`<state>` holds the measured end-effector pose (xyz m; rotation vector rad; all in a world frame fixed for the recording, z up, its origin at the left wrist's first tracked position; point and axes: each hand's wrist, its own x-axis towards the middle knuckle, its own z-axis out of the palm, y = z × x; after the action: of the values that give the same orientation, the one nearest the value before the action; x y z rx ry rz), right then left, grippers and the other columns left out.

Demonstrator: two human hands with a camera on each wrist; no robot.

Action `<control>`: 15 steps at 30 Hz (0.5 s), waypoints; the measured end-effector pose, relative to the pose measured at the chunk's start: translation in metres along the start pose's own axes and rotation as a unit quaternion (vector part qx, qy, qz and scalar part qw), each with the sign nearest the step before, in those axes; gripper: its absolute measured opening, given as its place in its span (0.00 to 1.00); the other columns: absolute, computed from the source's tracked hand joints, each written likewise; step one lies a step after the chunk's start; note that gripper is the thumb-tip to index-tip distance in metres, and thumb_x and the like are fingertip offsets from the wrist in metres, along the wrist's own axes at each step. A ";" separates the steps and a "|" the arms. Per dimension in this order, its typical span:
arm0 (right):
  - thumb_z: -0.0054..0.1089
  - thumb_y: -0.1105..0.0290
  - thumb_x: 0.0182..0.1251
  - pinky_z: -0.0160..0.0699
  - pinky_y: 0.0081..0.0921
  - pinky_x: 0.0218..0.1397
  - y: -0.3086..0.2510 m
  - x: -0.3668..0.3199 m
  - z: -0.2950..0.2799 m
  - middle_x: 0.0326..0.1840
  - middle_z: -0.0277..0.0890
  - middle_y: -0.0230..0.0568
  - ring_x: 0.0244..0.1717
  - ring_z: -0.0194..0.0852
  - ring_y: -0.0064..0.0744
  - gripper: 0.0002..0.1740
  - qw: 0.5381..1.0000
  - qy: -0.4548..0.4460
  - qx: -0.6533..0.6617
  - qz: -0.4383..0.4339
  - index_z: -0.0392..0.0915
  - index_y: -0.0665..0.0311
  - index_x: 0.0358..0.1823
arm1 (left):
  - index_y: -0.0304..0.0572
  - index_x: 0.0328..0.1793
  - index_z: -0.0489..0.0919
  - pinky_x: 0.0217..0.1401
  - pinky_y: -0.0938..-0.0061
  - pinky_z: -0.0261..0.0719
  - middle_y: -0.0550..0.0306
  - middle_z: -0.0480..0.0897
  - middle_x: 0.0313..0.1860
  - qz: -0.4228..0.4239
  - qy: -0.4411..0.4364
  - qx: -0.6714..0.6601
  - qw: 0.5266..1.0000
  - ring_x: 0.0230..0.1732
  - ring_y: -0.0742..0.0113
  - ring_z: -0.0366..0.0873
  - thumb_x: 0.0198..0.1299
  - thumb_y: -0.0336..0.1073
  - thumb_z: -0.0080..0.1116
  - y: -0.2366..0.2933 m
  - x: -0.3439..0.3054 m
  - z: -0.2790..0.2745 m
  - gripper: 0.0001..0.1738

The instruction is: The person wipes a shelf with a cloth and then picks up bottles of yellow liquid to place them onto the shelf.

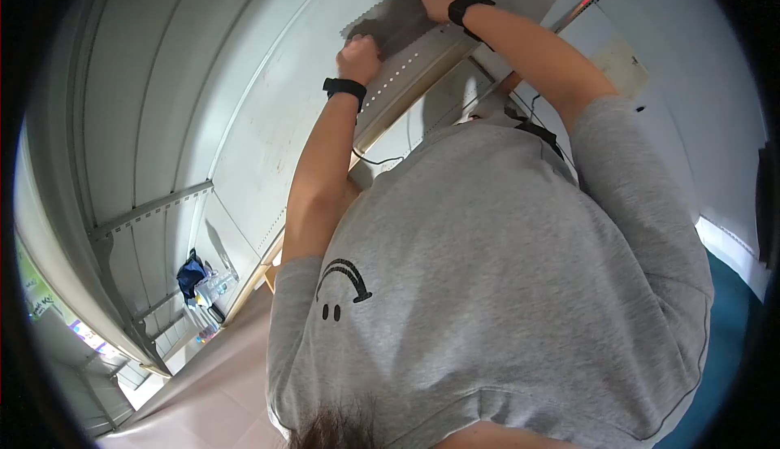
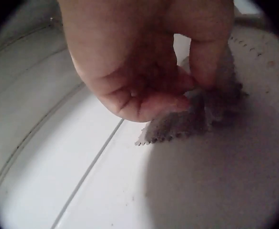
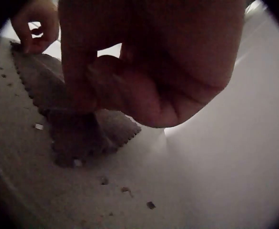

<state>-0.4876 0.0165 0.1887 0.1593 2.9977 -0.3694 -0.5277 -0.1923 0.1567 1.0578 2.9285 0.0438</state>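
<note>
A grey cloth point(image 1: 400, 22) with zigzag-cut edges lies spread on a white metal shelf panel point(image 1: 280, 83). My left hand point(image 1: 358, 60) pinches its near left end, and the cloth bunches under those fingers in the left wrist view. At the opposite end, my right hand point(image 1: 440, 2) pinches the cloth between thumb and curled fingers. From the right wrist, the fabric point(image 3: 39, 83) stretches between both hands, with a folded corner hanging below the right fingertips point(image 3: 84, 98). Both wrists carry black bands.
Rows of small holes point(image 1: 394, 79) run along the panel's near edge. A slotted metal bracket point(image 1: 154, 208) stands at left. Farther down, a dark blue item point(image 1: 191, 277) sits beside clear plastic bottles point(image 1: 215, 286). A thin black cable point(image 1: 378, 160) hangs near the left forearm.
</note>
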 end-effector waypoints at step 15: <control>0.49 0.74 0.46 0.70 0.42 0.37 0.026 -0.027 0.009 0.31 0.72 0.52 0.35 0.71 0.51 0.06 0.999 0.000 0.011 -0.044 0.71 0.68 0.27 | 0.42 0.29 0.73 0.36 0.62 0.73 0.51 0.74 0.31 0.059 0.019 -0.034 0.997 0.37 0.54 0.73 0.44 0.31 0.52 0.038 -0.027 -0.007 0.05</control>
<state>-0.4568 0.0370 0.1776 0.0303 3.0093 -0.4106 -0.4826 -0.1806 0.1656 1.2317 2.8706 0.1657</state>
